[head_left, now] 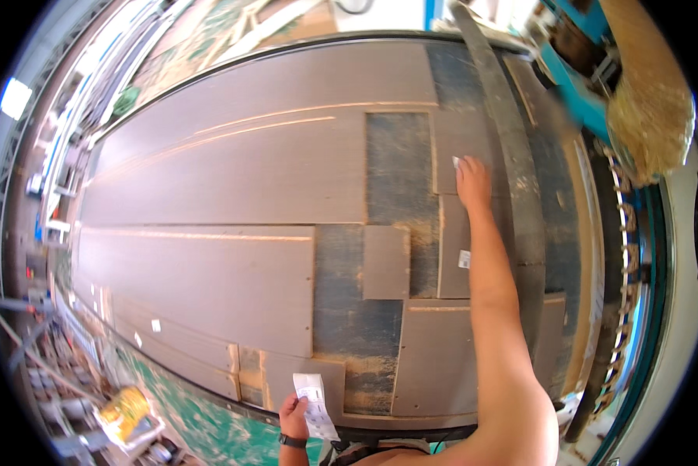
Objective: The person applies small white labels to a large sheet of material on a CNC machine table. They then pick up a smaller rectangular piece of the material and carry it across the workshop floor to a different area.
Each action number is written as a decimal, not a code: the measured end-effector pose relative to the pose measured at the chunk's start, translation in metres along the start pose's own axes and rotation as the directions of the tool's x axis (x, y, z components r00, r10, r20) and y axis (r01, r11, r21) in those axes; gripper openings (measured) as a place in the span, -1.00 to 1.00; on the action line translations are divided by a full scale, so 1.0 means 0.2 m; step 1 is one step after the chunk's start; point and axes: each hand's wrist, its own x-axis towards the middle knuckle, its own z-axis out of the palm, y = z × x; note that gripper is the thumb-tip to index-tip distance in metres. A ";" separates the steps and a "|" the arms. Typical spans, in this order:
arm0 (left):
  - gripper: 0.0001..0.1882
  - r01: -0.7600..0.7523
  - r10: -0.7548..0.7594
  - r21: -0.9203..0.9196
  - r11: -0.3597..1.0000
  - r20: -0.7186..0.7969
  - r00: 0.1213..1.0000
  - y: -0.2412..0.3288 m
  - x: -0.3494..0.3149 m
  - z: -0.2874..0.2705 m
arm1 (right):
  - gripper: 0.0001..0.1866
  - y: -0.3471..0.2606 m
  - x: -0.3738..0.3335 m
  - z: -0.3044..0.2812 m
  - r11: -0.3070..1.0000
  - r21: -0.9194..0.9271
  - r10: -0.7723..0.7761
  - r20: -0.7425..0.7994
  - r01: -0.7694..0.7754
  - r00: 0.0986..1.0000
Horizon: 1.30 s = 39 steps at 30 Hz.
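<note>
Near the front edge, my left hand [294, 415] pinches a strip of white labels [312, 404], which hangs down beside its fingers. My right arm stretches far across the table, and my right hand [475, 185] is over a grey-brown panel [451, 124]. At its closed fingertips is a small white sticker [455, 161], against the panel's surface. Closer along the same arm, another sticker [464, 259] lies on a neighbouring panel [451, 217]. Whether the far sticker is stuck down or still held cannot be made out.
Large cut panels [224, 179] and a small square panel [386, 262] lie on a dark, sawdust-strewn bed [349, 291]. A grey beam [520, 171] crosses at the right. Blue machine parts [578, 89] stand far right. A yellow bag [125, 412] sits at lower left.
</note>
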 end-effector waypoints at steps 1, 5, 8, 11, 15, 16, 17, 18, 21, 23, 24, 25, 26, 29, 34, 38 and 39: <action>-0.83 0.020 -0.020 -0.015 1.000 0.000 1.000 0.02 0.00 -0.04 | -0.52 -0.02 -0.13 0.04 0.994 0.010 -0.104 -0.099 0.106 0.990; -0.79 -0.043 0.041 -0.166 0.985 -0.019 0.999 -0.08 -0.04 -0.30 | -0.23 -0.34 -0.36 -0.27 0.995 0.098 -0.061 0.509 0.013 0.859; -0.77 -0.151 0.134 -0.240 0.959 -0.085 0.987 -0.01 -0.12 -0.44 | -0.26 -0.78 -0.58 -0.72 0.866 0.494 -0.272 0.594 -0.077 0.757; -0.76 -0.233 0.213 -0.253 0.939 -0.103 0.971 -0.01 -0.15 -0.65 | -0.34 -1.13 -0.80 -1.16 0.267 0.943 -0.535 0.317 -0.199 0.783; -0.74 -0.305 0.253 -0.348 0.887 -0.187 0.949 0.00 -0.36 -1.07 | -0.41 -1.61 -1.19 -1.47 -0.681 0.692 -0.340 -0.011 -0.239 0.940; -0.74 -0.340 0.275 -0.379 0.861 -0.217 0.937 0.00 -0.42 -1.20 | -0.39 -1.83 -1.36 -1.56 -0.469 0.776 -0.429 0.217 -0.421 0.877; -0.73 -0.376 0.277 -0.391 0.840 -0.287 0.917 -0.01 -0.49 -1.35 | -0.38 -2.02 -1.55 -1.64 -0.212 0.795 -0.449 0.438 -0.569 0.779; -0.72 -0.399 0.267 -0.413 0.819 -0.342 0.901 -0.02 -0.53 -1.46 | -0.31 -2.18 -1.73 -1.57 -0.023 0.844 -0.668 0.386 -0.536 0.637; -0.67 -0.543 0.291 -0.312 0.780 -0.587 0.755 -0.04 -0.59 -1.84 | -0.14 -2.72 -2.27 -1.57 0.264 0.940 -0.949 0.212 -0.217 -0.233; -0.67 -0.572 0.289 -0.281 0.771 -0.646 0.707 0.00 -0.69 -2.07 | -0.19 -3.11 -2.57 -1.72 0.270 0.904 -0.911 0.128 -0.332 -0.391; -0.68 -0.614 0.323 -0.275 0.740 -0.655 0.683 0.11 -0.76 -2.17 | -0.20 -3.28 -2.70 -1.78 0.253 0.837 -0.931 0.075 -0.485 -0.357; -0.68 -0.651 0.348 -0.252 0.716 -0.680 0.645 0.14 -0.80 -2.26 | -0.23 -3.45 -2.82 -1.88 0.237 0.829 -0.953 0.096 -0.507 -0.288; -0.68 -0.687 0.378 -0.226 0.691 -0.696 0.610 0.17 -0.85 -2.34 | -0.27 -3.58 -2.93 -1.97 0.216 0.821 -0.970 0.121 -0.528 -0.209; -0.68 -0.734 0.374 -0.211 0.646 -0.750 0.545 0.26 -0.95 -2.52 | -0.35 -3.90 -3.07 -2.00 0.108 0.911 -0.970 0.008 -0.398 -0.244; -0.69 -0.731 0.335 -0.269 0.627 -0.754 0.565 0.27 -0.80 -2.79 | -0.34 -4.18 -3.10 -1.92 0.221 0.934 -0.949 0.140 -0.280 -0.284; -0.65 -0.585 0.249 -0.325 0.743 -0.676 0.693 0.26 -0.49 -2.96 | -0.30 -4.39 -3.05 -1.75 0.366 0.802 -0.914 0.216 -0.472 -0.343; -0.63 -0.581 0.269 -0.394 0.712 -0.611 0.745 0.26 -0.40 -3.01 | -0.33 -4.44 -3.03 -1.66 0.395 0.723 -0.911 0.226 -0.567 -0.346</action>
